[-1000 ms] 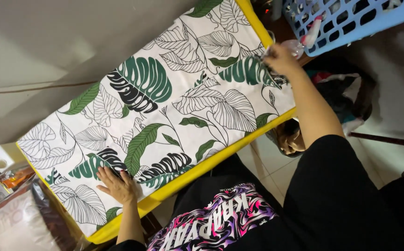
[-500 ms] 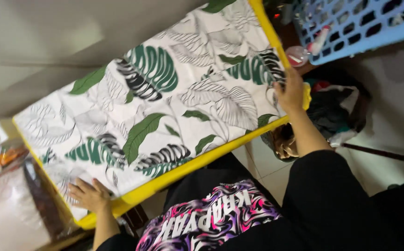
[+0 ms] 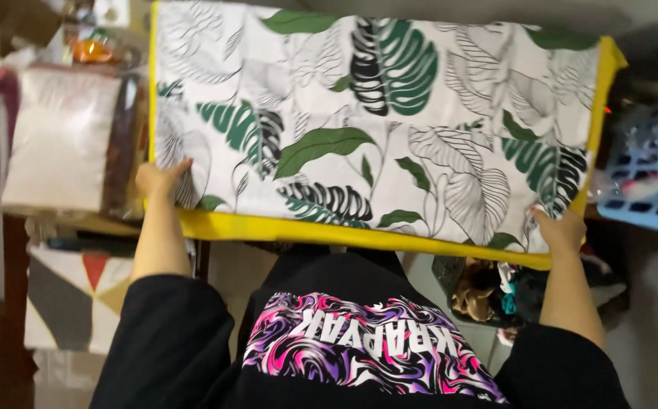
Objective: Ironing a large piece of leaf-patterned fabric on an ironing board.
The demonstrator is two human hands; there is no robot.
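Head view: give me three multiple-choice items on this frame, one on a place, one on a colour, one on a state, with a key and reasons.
1. Where is the blue basket?
A. right of the cloth
B. on the cloth
C. left of the cloth

2. What colour is the border of the leaf-print cloth?
A. red
B. yellow
C. grey

3. How does the cloth lie?
A. rolled up
B. bunched in a heap
C. spread flat

Key: 1 A, the basket sits past the cloth's right edge. 2 B, a yellow strip runs along the near edge and both sides. 3 C, the print shows unfolded, with the left hand and the right hand at its near corners.
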